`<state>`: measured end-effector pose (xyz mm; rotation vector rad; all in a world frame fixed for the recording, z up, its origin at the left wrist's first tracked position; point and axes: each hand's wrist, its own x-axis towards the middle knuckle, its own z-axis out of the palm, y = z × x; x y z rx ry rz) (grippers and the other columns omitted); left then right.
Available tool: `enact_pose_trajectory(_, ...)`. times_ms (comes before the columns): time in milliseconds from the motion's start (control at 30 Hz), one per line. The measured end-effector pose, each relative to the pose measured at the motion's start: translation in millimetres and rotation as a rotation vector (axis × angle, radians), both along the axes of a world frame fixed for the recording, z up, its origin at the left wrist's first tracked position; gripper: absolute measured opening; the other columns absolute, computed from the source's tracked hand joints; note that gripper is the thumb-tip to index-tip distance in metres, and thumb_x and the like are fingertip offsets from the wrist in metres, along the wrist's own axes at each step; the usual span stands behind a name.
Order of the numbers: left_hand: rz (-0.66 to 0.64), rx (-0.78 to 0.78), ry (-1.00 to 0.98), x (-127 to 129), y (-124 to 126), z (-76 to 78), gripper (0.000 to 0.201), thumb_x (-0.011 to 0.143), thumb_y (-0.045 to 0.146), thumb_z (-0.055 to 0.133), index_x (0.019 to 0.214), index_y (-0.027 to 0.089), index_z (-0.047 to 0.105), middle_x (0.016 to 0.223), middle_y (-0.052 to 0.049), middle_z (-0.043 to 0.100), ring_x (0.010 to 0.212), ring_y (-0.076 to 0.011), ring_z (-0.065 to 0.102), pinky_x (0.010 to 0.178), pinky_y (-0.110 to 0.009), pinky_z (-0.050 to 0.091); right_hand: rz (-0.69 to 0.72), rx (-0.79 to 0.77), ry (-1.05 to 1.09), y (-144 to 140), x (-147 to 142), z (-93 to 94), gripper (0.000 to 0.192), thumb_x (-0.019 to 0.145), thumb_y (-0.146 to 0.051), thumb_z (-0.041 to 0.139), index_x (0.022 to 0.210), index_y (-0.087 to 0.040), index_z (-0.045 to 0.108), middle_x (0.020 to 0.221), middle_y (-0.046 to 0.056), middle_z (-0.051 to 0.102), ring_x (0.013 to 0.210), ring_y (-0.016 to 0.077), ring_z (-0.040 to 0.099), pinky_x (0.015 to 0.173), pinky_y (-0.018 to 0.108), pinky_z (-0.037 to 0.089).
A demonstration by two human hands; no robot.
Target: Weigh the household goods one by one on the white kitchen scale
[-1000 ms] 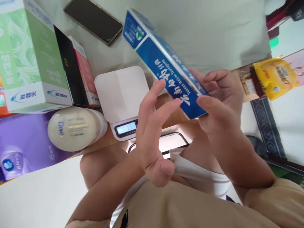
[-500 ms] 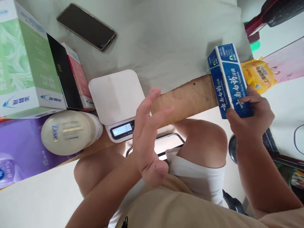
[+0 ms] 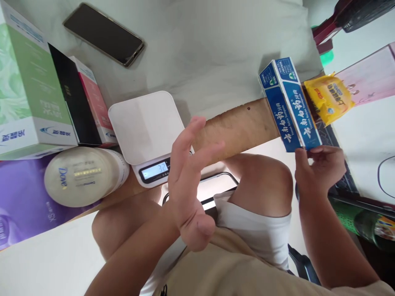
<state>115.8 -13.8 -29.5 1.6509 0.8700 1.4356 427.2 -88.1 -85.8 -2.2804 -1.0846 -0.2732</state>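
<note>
1. While the right hand (image 3: 319,168) pinches the lower end of one blue toothpaste box (image 3: 290,107) at the right of the frame, the box tilts up and leftward over the counter (image 3: 240,127) edge, its grip closed on the carton's bottom corner.
2. The left hand (image 3: 188,185) hovers in mid-frame, fingers spread, its grip released and holding nothing.
3. One white scale (image 3: 146,131) sits just left of that hand, pan bare, display lit.
4. One dark phone (image 3: 103,35) lies at upper left.
5. One round Dove jar (image 3: 83,176) lies at lower left on a purple pack (image 3: 21,205).
6. Three upright boxes stand at the left: green (image 3: 27,82), black (image 3: 75,107), pink (image 3: 94,102).
7. One yellow packet (image 3: 328,102) lies just right of the toothpaste box.
</note>
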Motion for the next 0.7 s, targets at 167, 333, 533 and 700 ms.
enact_pose_trajectory(167,0.061,-0.006,0.068,0,-1,1.0,0.062,0.09,0.076,0.03,0.13,0.039,0.059,0.153,0.002,0.052,0.149,-0.0304,0.042,0.127,-0.058,0.034,-0.097,-0.014,0.079,19,-2,3.3,0.022,0.058,-0.022,0.069,0.061,-0.021,0.048,0.059,0.0,0.053,0.055,0.0122,0.053,0.058,0.028,0.045)
enact_pose_trajectory(333,0.079,0.008,0.047,1,1,1.1,0.064,0.09,0.076,0.029,0.129,0.038,0.061,0.151,0.001,0.054,0.147,-0.0299,0.044,0.127,-0.058,0.034,-0.136,-0.035,0.1,33,-7,11.3,0.024,0.06,-0.015,0.072,0.061,-0.021,0.049,0.06,0.0,0.055,0.057,0.0119,0.055,0.062,0.027,0.046)
enact_pose_trajectory(533,0.001,0.018,0.031,0,4,-1.4,0.061,0.094,0.071,0.029,0.135,0.037,0.059,0.154,-0.001,0.05,0.148,-0.0303,0.044,0.129,-0.057,0.03,-0.13,-0.034,0.099,41,-8,10.9,0.023,0.062,-0.019,0.071,0.062,-0.02,0.048,0.059,-0.001,0.054,0.056,0.0116,0.054,0.06,0.027,0.043)
enact_pose_trajectory(700,-0.062,0.116,-0.034,-3,10,-9.0,0.069,0.092,0.073,0.032,0.139,0.029,0.058,0.152,-0.006,0.051,0.146,-0.0344,0.046,0.126,-0.056,0.033,-0.055,0.033,0.089,34,-10,13.4,0.019,0.064,-0.032,0.064,0.065,-0.02,0.048,0.06,0.001,0.056,0.055,0.0132,0.056,0.059,0.028,0.045)
